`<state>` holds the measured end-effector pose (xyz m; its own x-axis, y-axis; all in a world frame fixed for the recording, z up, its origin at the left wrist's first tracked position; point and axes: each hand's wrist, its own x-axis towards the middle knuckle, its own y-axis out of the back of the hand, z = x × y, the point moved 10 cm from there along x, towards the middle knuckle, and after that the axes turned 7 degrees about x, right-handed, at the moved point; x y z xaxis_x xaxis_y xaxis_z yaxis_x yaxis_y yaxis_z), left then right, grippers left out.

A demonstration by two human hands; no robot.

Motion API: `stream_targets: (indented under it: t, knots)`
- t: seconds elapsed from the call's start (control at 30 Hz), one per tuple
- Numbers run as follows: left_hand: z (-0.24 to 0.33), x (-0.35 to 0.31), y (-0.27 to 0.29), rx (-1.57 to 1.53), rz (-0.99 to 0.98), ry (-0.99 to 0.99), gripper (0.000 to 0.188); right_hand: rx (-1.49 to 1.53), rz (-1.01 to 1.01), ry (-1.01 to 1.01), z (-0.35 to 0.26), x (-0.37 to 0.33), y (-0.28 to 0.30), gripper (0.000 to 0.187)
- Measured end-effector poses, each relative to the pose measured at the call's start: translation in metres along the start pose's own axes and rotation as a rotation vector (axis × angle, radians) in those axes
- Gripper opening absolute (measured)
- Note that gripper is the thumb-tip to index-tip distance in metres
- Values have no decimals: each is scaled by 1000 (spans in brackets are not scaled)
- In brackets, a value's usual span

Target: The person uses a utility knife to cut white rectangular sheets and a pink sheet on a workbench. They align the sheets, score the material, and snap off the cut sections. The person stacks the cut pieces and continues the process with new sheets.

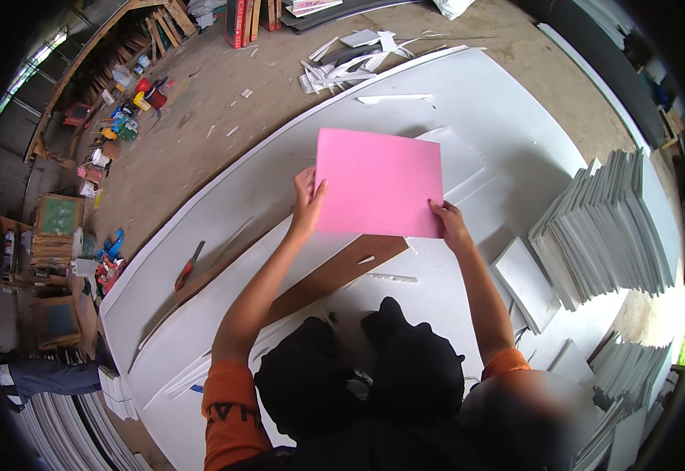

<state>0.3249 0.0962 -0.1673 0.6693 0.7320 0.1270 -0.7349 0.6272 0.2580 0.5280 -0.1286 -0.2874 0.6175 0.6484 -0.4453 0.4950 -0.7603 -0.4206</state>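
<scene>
A flat pink rectangular board [379, 184] is held up in front of me, above the white sheet [507, 102] that covers the work surface. My left hand [308, 202] grips its left edge, with the thumb on the near face. On the opposite side, my right hand [450, 222] pinches the lower right corner, thumb in front. Behind the board, part of the white sheet and its offcuts is hidden. Below it lies a brown strip of board [342, 275]. To the left of my left forearm rests a cutter knife with a red handle [184, 275].
Tall stacks of cut grey-white boards [613, 228] stand at the right, with a loose white panel [525, 282] leaning beside them. Scrap strips [350, 63] lie heaped on the floor beyond the sheet. Paint containers [150, 94] and wooden frames [58, 228] line the left side.
</scene>
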Motion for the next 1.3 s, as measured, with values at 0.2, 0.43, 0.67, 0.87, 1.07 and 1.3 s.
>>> stream_targets:
  t: [0.2, 0.43, 0.67, 0.87, 1.07, 1.3]
  knots:
    - [-33, 20, -80, -87, -265, 281, 53, 526, 274, 204, -4, 34, 130, 25]
    - [-104, -58, -24, -15, -211, 474, 53, 564, 379, 202, 46, 49, 128, 29]
    - [-94, -203, 154, -254, 402, 566, 50, -327, 533, 118, 83, -3, 138, 54]
    - [-90, -391, 266, -328, 1006, 561, 44, -260, 307, 57, 80, -32, 73, 46]
    - [-115, -524, 290, -380, 1278, 607, 34, -471, -408, 237, 64, -49, -199, 24]
    - [-146, -496, 332, -72, 1212, 557, 36, -1227, -1151, 561, 191, -118, -449, 24]
